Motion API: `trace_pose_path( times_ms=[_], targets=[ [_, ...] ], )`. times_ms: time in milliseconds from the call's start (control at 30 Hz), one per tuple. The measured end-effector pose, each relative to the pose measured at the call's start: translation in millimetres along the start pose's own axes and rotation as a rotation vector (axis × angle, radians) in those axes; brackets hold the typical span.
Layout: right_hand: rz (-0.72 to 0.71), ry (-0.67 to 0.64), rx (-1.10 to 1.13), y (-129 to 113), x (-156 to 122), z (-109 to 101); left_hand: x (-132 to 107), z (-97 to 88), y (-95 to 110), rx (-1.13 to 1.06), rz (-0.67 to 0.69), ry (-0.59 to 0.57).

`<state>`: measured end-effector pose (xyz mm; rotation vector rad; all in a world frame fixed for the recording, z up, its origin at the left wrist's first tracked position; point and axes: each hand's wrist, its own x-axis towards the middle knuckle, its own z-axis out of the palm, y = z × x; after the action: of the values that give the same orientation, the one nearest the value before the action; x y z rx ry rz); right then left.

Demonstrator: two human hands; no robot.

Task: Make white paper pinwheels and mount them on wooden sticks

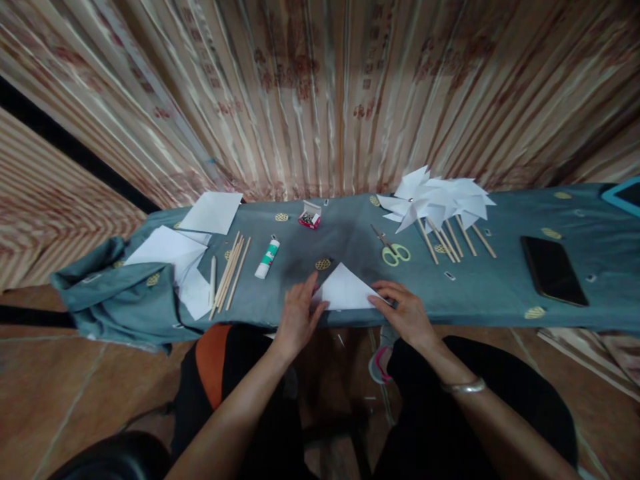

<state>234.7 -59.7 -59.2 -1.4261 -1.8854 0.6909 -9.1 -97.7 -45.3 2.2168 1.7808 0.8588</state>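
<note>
A white sheet folded into a triangle (346,289) lies at the near edge of a narrow table covered in blue-grey cloth (500,293). My left hand (297,313) presses on the triangle's left corner, fingers stretched out flat. My right hand (406,308) rests on its right corner, fingers bent and pinching the paper's edge. Green-handled scissors (393,251) lie just beyond the triangle. A glue stick (267,259) lies to its left.
Several wooden sticks (229,272) and white paper sheets (173,257) lie at the left. Finished white paper pinwheels on sticks (437,203) sit at the back right. A small red box (310,217), a dark phone (553,270) and a striped curtain (320,93) behind.
</note>
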Motion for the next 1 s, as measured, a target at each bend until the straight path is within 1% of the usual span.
trace_pose_path(
  times_ms=[67, 100, 167, 200, 333, 433, 733, 1000],
  targets=[
    [-0.004, -0.012, -0.018, -1.2, 2.3, -0.8, 0.0, -0.2, 6.9, 0.108, 0.159, 0.029],
    [-0.009, -0.022, -0.022, -1.7, 3.1, -1.2, -1.1, 0.7, 11.1, 0.151, 0.248, 0.023],
    [-0.016, -0.039, -0.026, -2.4, 4.2, -2.0, -4.9, 4.7, 19.6, 0.201, 0.381, -0.023],
    [-0.019, -0.042, -0.030, -2.5, 4.4, -2.3, -7.3, 7.5, 23.3, 0.220, 0.403, -0.063],
    [-0.029, -0.043, -0.043, -2.3, 3.9, -2.8, -15.0, 17.3, 31.2, 0.263, 0.332, -0.229],
    [-0.036, -0.040, -0.049, -2.5, 3.2, -3.0, -16.5, 19.7, 30.9, 0.262, 0.304, -0.286],
    [-0.032, 0.002, -0.069, -3.5, 2.2, -2.0, -7.5, 18.4, 28.6, 0.234, 0.281, -0.317],
    [-0.026, -0.001, -0.075, -3.8, 4.7, -1.9, -1.6, 21.2, 26.7, 0.241, 0.282, -0.299]
  ],
)
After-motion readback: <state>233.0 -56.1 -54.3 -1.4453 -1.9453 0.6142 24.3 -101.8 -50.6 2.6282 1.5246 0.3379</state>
